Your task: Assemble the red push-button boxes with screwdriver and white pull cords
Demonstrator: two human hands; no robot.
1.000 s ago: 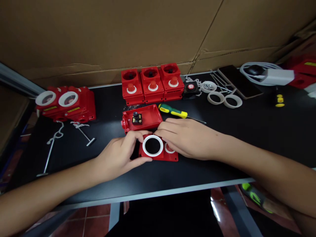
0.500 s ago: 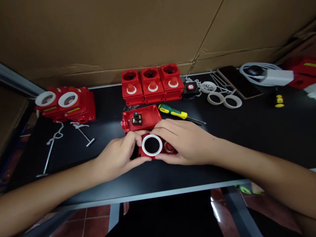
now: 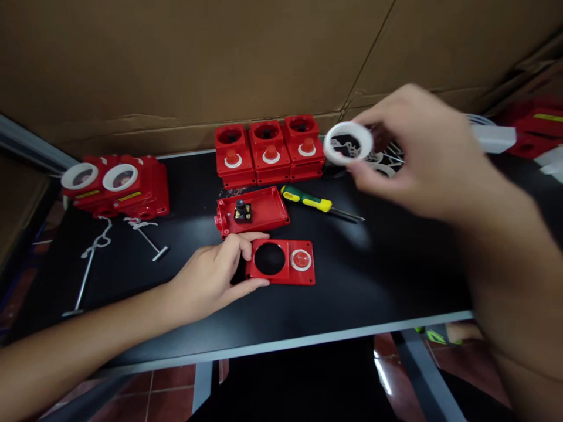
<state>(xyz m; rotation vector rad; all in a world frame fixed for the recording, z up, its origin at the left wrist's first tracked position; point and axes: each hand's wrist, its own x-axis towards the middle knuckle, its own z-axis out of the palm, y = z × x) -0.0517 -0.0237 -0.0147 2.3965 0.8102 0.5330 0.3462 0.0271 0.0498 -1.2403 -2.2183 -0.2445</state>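
Observation:
My left hand [image 3: 220, 266] grips the left end of a red cover [image 3: 285, 275], thumb below and fingers above. The cover lies on the black table, with a large round hole and a red button lens [image 3: 301, 259] in a white ring. My right hand [image 3: 417, 152], blurred, is raised at the right and pinches a white ring [image 3: 336, 158] between thumb and fingers. Just behind the cover lies an open red box [image 3: 270, 217] holding a small black switch [image 3: 243, 212]. A green and yellow screwdriver [image 3: 308, 198] lies to its right.
Several red boxes [image 3: 268, 170] stand in a row against the cardboard [image 3: 197, 70]. Two red units [image 3: 145, 199] with white rings stand at the left, above metal T-bars [image 3: 85, 278] on cords. Another white ring [image 3: 383, 170] lies partly hidden behind my right hand.
My right hand has left the cover and moved up and right, carrying the white ring off the round hole. My left hand stays on the cover.

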